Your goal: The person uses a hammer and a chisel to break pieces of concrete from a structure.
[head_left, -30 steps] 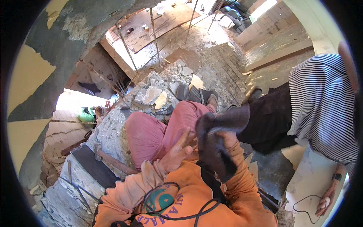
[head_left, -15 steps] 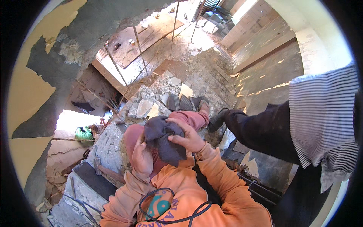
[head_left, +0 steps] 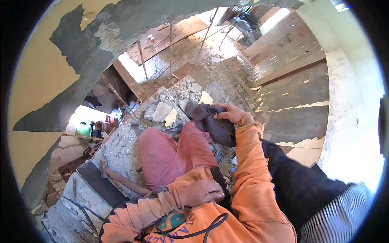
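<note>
My right hand (head_left: 230, 114) is raised in front of my knees, its fingers closed on a dark, bunched cloth (head_left: 221, 128). The cloth hangs below the fingers and has a folded lump at its left end. Close against my orange shirt (head_left: 202, 224), my left hand (head_left: 201, 193) is curled, its fingertips beside a dark strip of fabric (head_left: 220, 181). What those fingers hold, if anything, is hidden. A hammer (head_left: 127, 182) with a wooden handle lies to the left of my bent legs in pink trousers (head_left: 162, 154).
Broken concrete rubble (head_left: 162, 111) lies beyond my knees. Bent steel bars (head_left: 170, 52) stand along the broken edge at left. Another person's dark-trousered leg (head_left: 291, 190) and striped garment (head_left: 338, 216) are close at right. A dark slab (head_left: 101, 184) rests near the hammer.
My right hand has carried the dark cloth up and to the right. My left hand has let go of it and come down to my shirt. The other person's striped garment has shifted lower in view.
</note>
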`<state>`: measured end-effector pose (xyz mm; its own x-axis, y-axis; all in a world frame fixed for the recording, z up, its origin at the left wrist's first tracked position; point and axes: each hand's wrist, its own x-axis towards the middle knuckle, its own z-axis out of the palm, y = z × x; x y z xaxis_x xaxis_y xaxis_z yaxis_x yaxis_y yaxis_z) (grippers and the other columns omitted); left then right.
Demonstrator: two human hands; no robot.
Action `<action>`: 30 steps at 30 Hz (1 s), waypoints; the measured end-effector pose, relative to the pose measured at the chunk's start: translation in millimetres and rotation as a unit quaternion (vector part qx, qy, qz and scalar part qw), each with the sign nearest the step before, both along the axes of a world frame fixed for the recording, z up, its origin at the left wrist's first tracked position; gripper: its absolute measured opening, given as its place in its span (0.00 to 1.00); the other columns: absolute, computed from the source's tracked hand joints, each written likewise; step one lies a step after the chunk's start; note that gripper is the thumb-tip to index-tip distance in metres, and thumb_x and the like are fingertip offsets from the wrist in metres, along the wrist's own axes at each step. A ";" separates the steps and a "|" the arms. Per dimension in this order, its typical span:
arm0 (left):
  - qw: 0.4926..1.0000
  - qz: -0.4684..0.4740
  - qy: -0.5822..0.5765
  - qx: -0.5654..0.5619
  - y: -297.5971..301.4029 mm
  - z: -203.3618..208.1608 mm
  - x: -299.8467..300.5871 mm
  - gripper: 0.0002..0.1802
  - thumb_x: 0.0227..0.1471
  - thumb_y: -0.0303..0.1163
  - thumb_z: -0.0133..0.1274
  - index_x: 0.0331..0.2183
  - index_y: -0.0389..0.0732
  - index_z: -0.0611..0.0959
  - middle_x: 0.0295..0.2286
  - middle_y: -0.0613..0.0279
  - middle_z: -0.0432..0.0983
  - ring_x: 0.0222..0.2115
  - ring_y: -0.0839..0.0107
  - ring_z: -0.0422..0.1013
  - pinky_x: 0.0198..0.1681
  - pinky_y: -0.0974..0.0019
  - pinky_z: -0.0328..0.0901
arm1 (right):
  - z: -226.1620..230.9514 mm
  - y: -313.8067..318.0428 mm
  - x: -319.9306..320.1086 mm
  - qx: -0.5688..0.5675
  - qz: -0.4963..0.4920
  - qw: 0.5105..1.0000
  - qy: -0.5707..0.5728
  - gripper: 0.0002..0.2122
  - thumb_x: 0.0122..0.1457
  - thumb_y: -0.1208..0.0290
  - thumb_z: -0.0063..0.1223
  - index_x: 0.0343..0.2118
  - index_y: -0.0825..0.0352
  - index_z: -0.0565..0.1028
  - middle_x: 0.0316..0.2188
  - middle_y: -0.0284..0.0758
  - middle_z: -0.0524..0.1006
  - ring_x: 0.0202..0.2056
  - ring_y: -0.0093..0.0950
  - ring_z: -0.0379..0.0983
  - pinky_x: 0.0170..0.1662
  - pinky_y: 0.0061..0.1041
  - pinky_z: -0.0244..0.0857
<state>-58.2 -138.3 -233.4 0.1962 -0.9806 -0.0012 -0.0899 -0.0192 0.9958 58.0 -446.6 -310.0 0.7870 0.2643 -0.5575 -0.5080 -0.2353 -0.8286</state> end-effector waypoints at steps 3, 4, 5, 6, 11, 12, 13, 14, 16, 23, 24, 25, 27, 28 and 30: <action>0.991 -0.025 0.126 0.028 3.2 -5.7 -12.8 0.15 0.58 0.37 0.48 0.40 0.35 0.78 0.31 0.51 0.77 0.35 0.61 0.75 0.39 0.59 0.67 | 2.6 -4.7 4.1 0.027 0.039 0.992 0.116 0.23 0.50 0.74 0.60 0.52 0.62 0.73 0.40 0.31 0.78 0.40 0.24 0.73 0.46 0.25 0.67; 0.992 -0.034 0.099 0.063 12.8 -23.2 -21.2 0.15 0.58 0.36 0.47 0.40 0.34 0.77 0.31 0.50 0.77 0.35 0.61 0.75 0.39 0.59 0.67 | -0.7 -7.8 3.7 0.037 0.069 0.986 0.149 0.22 0.50 0.74 0.60 0.51 0.62 0.74 0.39 0.31 0.78 0.38 0.23 0.74 0.44 0.25 0.68; 0.992 -0.040 0.070 0.096 19.0 -28.4 -10.1 0.15 0.59 0.35 0.47 0.40 0.33 0.77 0.31 0.50 0.77 0.35 0.61 0.74 0.40 0.59 0.67 | 0.9 -5.2 3.7 0.019 0.105 0.986 0.126 0.20 0.49 0.73 0.60 0.48 0.63 0.76 0.36 0.31 0.79 0.34 0.23 0.75 0.41 0.26 0.70; 0.990 -0.053 0.038 0.125 17.9 -31.5 0.6 0.15 0.59 0.35 0.47 0.40 0.32 0.77 0.31 0.49 0.77 0.35 0.61 0.74 0.41 0.59 0.67 | 5.1 -4.8 -3.8 0.007 0.126 0.979 0.161 0.19 0.49 0.73 0.60 0.47 0.64 0.76 0.36 0.31 0.79 0.35 0.23 0.75 0.42 0.25 0.70; 0.935 -0.207 0.246 -0.147 -29.2 -19.1 -28.5 0.16 0.53 0.36 0.52 0.38 0.33 0.79 0.34 0.51 0.74 0.39 0.56 0.71 0.43 0.60 0.65 | 24.2 0.5 -51.3 0.036 0.173 0.955 0.238 0.18 0.50 0.74 0.60 0.46 0.68 0.76 0.37 0.30 0.79 0.38 0.21 0.74 0.45 0.23 0.68; 0.962 -0.185 0.167 -0.108 -36.2 -12.0 -32.9 0.16 0.52 0.37 0.52 0.37 0.34 0.79 0.34 0.51 0.74 0.39 0.55 0.71 0.43 0.59 0.65 | 30.2 4.8 -61.0 0.074 0.133 0.955 0.256 0.18 0.50 0.75 0.60 0.46 0.69 0.76 0.38 0.29 0.79 0.39 0.20 0.73 0.45 0.22 0.67; 0.981 -0.162 0.085 -0.067 -39.9 -2.8 -36.7 0.16 0.51 0.37 0.53 0.37 0.34 0.79 0.34 0.50 0.74 0.39 0.54 0.71 0.43 0.59 0.65 | 37.0 13.6 -70.9 0.102 0.137 0.959 0.227 0.19 0.51 0.76 0.59 0.47 0.70 0.75 0.39 0.29 0.78 0.39 0.20 0.72 0.47 0.22 0.66; 0.989 -0.144 0.002 -0.031 -42.0 7.4 -38.6 0.17 0.50 0.38 0.54 0.37 0.34 0.79 0.34 0.50 0.74 0.38 0.54 0.71 0.43 0.58 0.65 | 42.7 21.2 -84.2 0.123 0.131 0.958 0.222 0.19 0.51 0.76 0.59 0.48 0.69 0.75 0.39 0.29 0.78 0.40 0.20 0.72 0.47 0.22 0.67; 0.991 -0.072 -0.074 0.087 -33.2 6.5 -31.1 0.17 0.50 0.38 0.53 0.36 0.34 0.79 0.35 0.48 0.74 0.39 0.52 0.71 0.44 0.55 0.65 | 46.0 31.4 -105.2 0.167 0.121 0.957 0.204 0.20 0.51 0.74 0.60 0.49 0.68 0.75 0.40 0.29 0.78 0.40 0.19 0.73 0.47 0.22 0.67; 0.897 -0.354 0.232 -0.125 -51.9 5.4 -41.4 0.16 0.60 0.33 0.40 0.39 0.31 0.77 0.39 0.48 0.76 0.39 0.60 0.74 0.42 0.57 0.67 | 29.7 -33.4 -187.9 -0.168 0.184 0.909 0.335 0.18 0.51 0.71 0.60 0.46 0.67 0.76 0.37 0.27 0.78 0.39 0.19 0.70 0.46 0.23 0.66; 0.909 -0.329 0.246 -0.075 -52.6 -2.8 -43.1 0.16 0.59 0.33 0.41 0.39 0.31 0.77 0.38 0.49 0.76 0.38 0.61 0.74 0.42 0.58 0.67 | 27.0 -31.7 -199.6 -0.101 0.161 0.918 0.349 0.19 0.50 0.71 0.61 0.47 0.67 0.75 0.38 0.28 0.78 0.39 0.19 0.71 0.46 0.23 0.66; 0.917 -0.302 0.259 -0.023 -53.0 -18.7 -44.9 0.15 0.59 0.33 0.41 0.39 0.31 0.77 0.38 0.49 0.76 0.37 0.61 0.74 0.41 0.59 0.68 | 24.8 -25.4 -217.1 -0.034 0.136 0.923 0.359 0.21 0.50 0.71 0.62 0.48 0.67 0.75 0.38 0.28 0.78 0.39 0.19 0.71 0.46 0.23 0.66; 0.913 -0.229 0.287 0.178 -55.9 -25.1 -37.1 0.13 0.55 0.30 0.45 0.39 0.33 0.77 0.35 0.52 0.77 0.32 0.59 0.75 0.37 0.61 0.69 | 9.9 -10.5 -248.7 0.050 0.087 0.947 0.304 0.23 0.49 0.72 0.62 0.50 0.66 0.73 0.39 0.28 0.78 0.40 0.19 0.71 0.46 0.23 0.67; 0.952 -0.188 0.174 0.165 -51.8 -36.0 -41.8 0.13 0.54 0.30 0.46 0.39 0.34 0.78 0.35 0.52 0.77 0.31 0.58 0.75 0.37 0.61 0.69 | -2.7 2.3 -262.2 0.066 0.062 0.966 0.242 0.24 0.48 0.73 0.63 0.52 0.66 0.72 0.40 0.27 0.77 0.40 0.19 0.71 0.46 0.23 0.67; 0.985 -0.101 -0.061 0.127 -44.4 -61.2 -49.1 0.13 0.51 0.30 0.48 0.39 0.37 0.79 0.33 0.53 0.77 0.28 0.56 0.75 0.35 0.60 0.70 | -15.2 13.7 -274.0 0.096 0.028 0.974 0.204 0.27 0.48 0.74 0.63 0.54 0.66 0.70 0.41 0.27 0.77 0.40 0.19 0.71 0.47 0.23 0.67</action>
<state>-107.3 -182.7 -294.6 0.0103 -0.9705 -0.2409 -0.2363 -0.2364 0.9425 -216.0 -432.8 -325.2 0.4914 0.4313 -0.7566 -0.7948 -0.1332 -0.5921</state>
